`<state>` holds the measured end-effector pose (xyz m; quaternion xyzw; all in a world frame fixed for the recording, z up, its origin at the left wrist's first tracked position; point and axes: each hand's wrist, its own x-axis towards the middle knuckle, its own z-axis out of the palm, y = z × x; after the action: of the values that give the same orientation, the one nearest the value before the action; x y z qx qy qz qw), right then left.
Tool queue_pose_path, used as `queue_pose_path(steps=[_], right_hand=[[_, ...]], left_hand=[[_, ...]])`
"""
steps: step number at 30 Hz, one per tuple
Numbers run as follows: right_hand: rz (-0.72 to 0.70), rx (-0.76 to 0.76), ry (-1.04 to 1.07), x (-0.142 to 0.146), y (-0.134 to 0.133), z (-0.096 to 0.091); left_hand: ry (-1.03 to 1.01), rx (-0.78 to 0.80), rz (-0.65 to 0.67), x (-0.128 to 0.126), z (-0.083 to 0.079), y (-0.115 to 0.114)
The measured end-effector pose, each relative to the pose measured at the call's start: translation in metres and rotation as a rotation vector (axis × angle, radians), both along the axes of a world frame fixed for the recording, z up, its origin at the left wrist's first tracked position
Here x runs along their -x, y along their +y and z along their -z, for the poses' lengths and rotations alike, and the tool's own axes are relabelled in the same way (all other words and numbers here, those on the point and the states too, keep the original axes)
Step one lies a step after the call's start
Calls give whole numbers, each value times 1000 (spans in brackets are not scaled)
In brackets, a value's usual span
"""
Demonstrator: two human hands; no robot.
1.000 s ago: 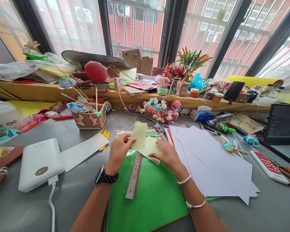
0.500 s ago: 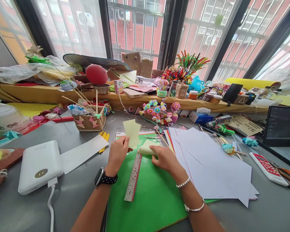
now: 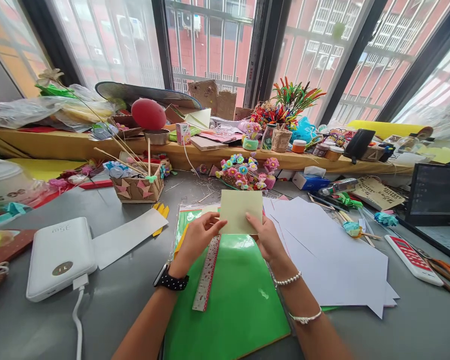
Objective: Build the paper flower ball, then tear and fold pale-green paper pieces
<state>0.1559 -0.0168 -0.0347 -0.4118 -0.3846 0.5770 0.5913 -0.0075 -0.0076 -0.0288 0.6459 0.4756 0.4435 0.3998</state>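
Note:
A pale yellow rectangle of paper [image 3: 241,210] is held up in front of me, above the green board [image 3: 240,305]. My right hand [image 3: 267,237] grips its right side, thumb flat on the front and fingers behind. At the left edge, my left hand [image 3: 200,235] has thumb and fingertips closed on the paper. A patterned ruler with a red edge [image 3: 206,275] lies on the green board, just below my left hand. Something yellow [image 3: 180,240] shows partly behind that hand.
White sheets [image 3: 333,250] are piled on the right, with a red-and-white calculator [image 3: 412,260] beyond. To the left lie a white power bank [image 3: 61,260] and a pale strip [image 3: 130,240]. A cardboard box with sticks [image 3: 138,187] and colourful craft flowers [image 3: 243,172] stand behind.
The separate pale pieces, one upright in my left hand and one curled in my right, now show as one flat rectangle between both hands. My left hand has moved slightly right.

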Motion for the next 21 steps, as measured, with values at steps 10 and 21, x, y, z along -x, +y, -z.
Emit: queue_pose_path(steps=[10, 21], right_hand=[[-77, -158, -140, -16, -1, -8], [-36, -523, -555, -6, -2, -4]], left_hand=[[-357, 374, -9, 3, -9, 0], [-693, 435, 102, -16, -5, -8]])
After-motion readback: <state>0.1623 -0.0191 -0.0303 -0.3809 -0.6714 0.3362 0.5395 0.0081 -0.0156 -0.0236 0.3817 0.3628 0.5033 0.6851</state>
